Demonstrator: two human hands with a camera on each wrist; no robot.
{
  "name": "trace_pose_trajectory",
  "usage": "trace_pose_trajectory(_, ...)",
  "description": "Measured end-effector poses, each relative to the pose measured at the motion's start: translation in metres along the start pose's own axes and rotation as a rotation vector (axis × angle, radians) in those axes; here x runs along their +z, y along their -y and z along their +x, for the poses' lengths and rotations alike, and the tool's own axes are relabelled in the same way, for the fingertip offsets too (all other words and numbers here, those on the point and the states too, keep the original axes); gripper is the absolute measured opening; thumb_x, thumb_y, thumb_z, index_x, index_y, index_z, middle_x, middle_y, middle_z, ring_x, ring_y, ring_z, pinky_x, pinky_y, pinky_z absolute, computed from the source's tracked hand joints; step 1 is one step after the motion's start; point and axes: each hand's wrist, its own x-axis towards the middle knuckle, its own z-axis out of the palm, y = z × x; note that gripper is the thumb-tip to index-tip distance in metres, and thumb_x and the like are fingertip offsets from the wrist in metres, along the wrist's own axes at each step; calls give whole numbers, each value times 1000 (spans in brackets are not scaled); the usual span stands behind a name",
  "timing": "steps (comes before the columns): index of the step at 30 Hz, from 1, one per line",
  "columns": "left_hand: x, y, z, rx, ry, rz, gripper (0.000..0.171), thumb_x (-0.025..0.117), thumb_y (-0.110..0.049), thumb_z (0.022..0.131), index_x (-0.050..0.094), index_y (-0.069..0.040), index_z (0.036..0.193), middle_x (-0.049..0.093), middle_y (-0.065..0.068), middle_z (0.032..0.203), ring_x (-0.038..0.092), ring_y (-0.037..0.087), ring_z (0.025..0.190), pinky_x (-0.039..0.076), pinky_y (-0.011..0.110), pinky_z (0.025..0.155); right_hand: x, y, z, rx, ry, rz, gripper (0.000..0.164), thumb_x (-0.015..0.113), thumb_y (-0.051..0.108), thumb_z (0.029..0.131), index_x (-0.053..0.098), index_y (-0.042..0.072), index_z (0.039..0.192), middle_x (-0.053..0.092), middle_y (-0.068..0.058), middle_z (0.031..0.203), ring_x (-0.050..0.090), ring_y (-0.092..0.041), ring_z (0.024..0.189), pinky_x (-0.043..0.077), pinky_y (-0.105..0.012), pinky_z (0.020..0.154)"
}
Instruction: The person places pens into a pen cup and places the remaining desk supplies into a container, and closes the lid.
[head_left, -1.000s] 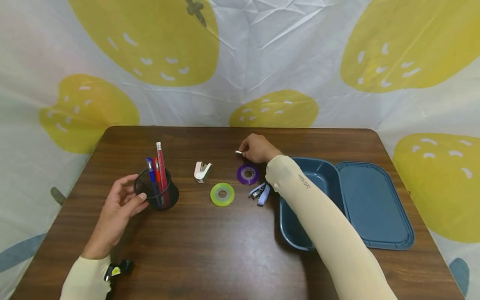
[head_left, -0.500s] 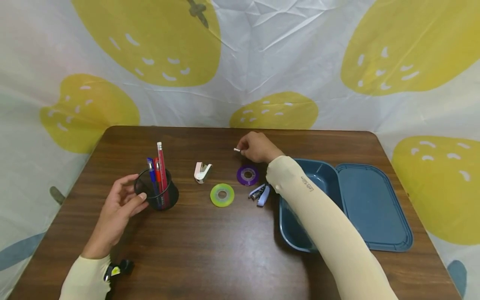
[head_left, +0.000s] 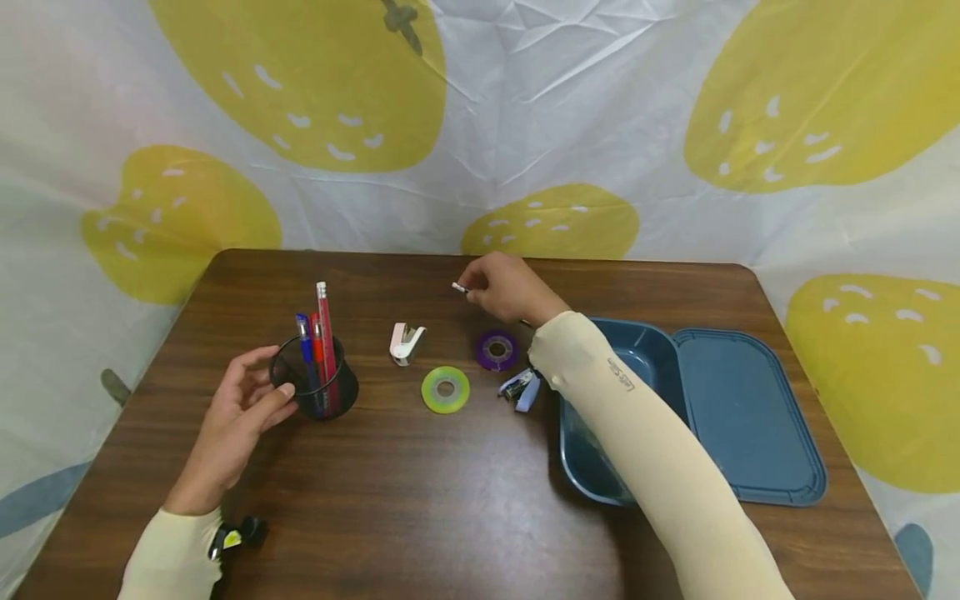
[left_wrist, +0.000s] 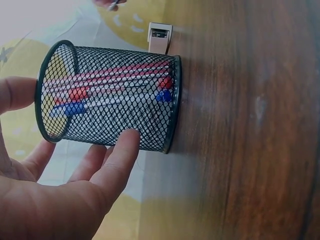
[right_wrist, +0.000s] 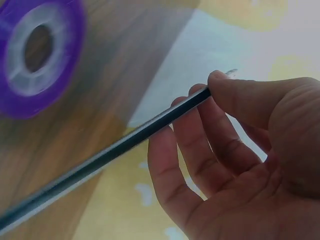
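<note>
Head, round mesh cup (head_left: 342, 392), slim stick (head_left: 460, 287)

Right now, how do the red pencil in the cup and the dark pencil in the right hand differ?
The red pencil is pinkish red; the dark pencil looks nearly black. The red pencil stands close to upright, while the dark pencil slants sideways. The red pencil rests in the cup; the right hand pinches the dark pencil. Both show a whitish end in the head view.
</note>
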Motion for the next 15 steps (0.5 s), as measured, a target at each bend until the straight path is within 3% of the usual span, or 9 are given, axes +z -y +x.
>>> trace_pose_trajectory(15,0,-1,-1,-15,-5,12,52,64,-6,105,43,-16,151,58,6,120,68,8,108,63,23,87,-14,54,-9,-53,-109,131,19,72,17,101,75,9,118,78,-5,108,71,-18,101,57,-35,93)
